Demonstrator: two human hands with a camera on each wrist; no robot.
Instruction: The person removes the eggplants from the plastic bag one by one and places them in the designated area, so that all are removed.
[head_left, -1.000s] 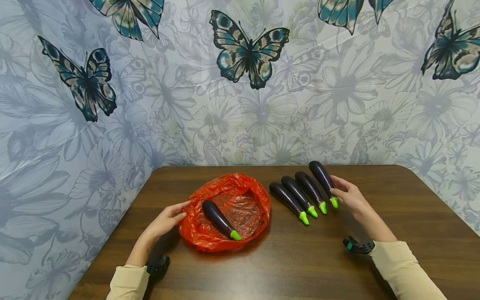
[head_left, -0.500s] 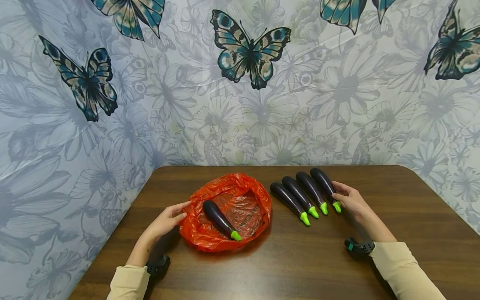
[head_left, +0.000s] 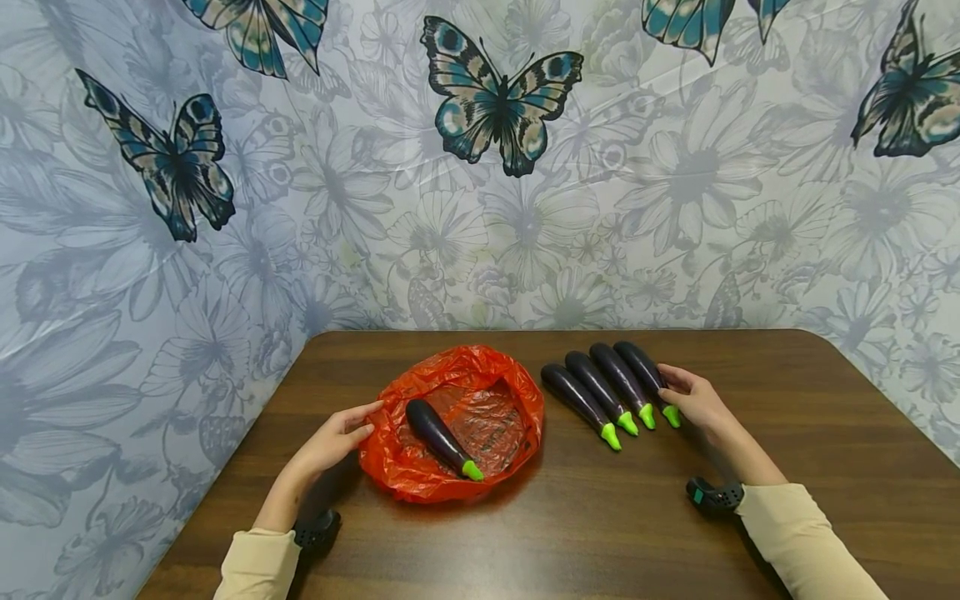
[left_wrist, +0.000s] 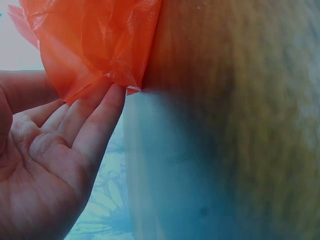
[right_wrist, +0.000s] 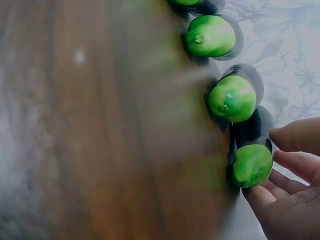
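Across the dark wooden table (head_left: 615, 533), set into a corner of butterfly-and-flower wallpaper (head_left: 525, 208), things lie in two groups, one before each hand.

Left of centre sits an orange plastic bag (head_left: 420, 479), its mouth spread wide and its rim rolled down so it stands open like a shallow bowl. Inside it lies one toy eggplant (head_left: 437, 437), slanting with its green stem cap toward the person; nothing else shows in the bag. The left hand (head_left: 335, 440) rests flat beside the bag with fingers straight and close together; the left wrist view shows the fingertips (left_wrist: 112, 97) touching the bag's crumpled edge, apparently steadying it rather than gripping it.

Right of the bag, apart from it, four more toy eggplants lie side by side in a tidy slanted row, bodies touching or nearly so, green caps all pointing toward the person. The right hand (head_left: 693, 400) is at the rightmost eggplant (head_left: 643, 372) of that row. Its fingers (right_wrist: 295, 137) are loosely curved against the stem end, thumb on one side and fingers on the other, cradling it lightly; the eggplant appears to rest on the table, and I cannot tell whether the grasp is firm.
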